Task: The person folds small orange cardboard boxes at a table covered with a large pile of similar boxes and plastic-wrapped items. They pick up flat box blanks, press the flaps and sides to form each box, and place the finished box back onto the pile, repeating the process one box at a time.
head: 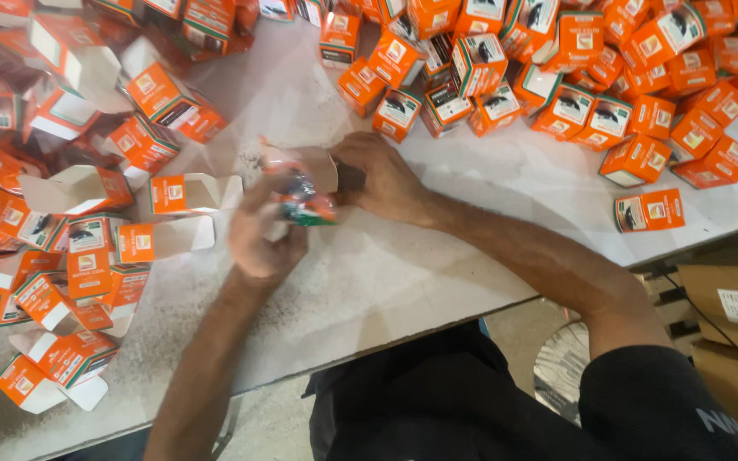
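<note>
Frame centre: our left hand is closed round the small orange carton; our right hand pinches a dark part at its open flap. Judged light, crushable card; grip edges, not faces.

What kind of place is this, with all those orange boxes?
Probably a packing workshop. Heaps of small orange cartons cover a white worktable, open empty ones lie opposite, and the left hand and right hand hold one carton between them.
</note>
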Demonstrator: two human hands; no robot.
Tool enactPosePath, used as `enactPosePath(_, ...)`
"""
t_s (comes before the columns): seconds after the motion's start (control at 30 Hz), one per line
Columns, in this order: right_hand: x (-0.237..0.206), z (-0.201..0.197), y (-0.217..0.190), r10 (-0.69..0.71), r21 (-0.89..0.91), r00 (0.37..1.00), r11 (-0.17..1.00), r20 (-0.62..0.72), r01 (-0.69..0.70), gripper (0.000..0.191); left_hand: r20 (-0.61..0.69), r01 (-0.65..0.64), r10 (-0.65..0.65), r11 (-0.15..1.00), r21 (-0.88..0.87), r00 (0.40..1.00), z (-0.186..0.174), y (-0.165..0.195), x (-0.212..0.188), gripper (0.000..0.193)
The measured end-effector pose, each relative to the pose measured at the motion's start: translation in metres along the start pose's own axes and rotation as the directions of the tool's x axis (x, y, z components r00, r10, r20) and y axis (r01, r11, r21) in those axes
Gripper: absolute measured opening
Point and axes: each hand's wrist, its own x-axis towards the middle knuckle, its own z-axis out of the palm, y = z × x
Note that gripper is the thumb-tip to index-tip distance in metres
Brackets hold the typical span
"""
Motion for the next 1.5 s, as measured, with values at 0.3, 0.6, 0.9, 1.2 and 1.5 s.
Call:
enactPosePath(0.3,-0.009,0.007,0.006,-0.039,-0.054,0.999,0.998,0.008,0.039,0.059,0.232,0.140,-0.263,0.887,0.441,0.937,0.007,0.011,0.009,0.034)
enactPosePath(0.6,-0.010,0.009,0.004,-0.035,-0.072,0.999,0.997,0.026,0.037,0.068,0.216,0.734,-0.714,0.679,-0.020,0.666,0.030,-0.022,0.016,0.024)
enactPosePath(0.9,-0.019,0.009,-0.012,0.060,-0.028,0.997,0.998,0.040,-0.059,0.065,0.119,0.830,-0.831,0.553,0.068,0.544,0.039,-0.024,0.013,0.024)
enactPosePath(1.2,-0.018,0.011,-0.010,-0.164,-0.160,0.985,0.972,0.052,0.170,0.062,0.566,0.827,-0.755,-0.056,-0.560,0.332,-0.005,-0.031,0.013,0.021)
enactPosePath(1.5,-0.016,0.007,-0.017,0.109,-0.125,0.992,0.987,0.065,-0.100,0.058,0.524,0.895,-0.728,0.332,-0.297,0.443,0.018,-0.054,0.019,0.014)
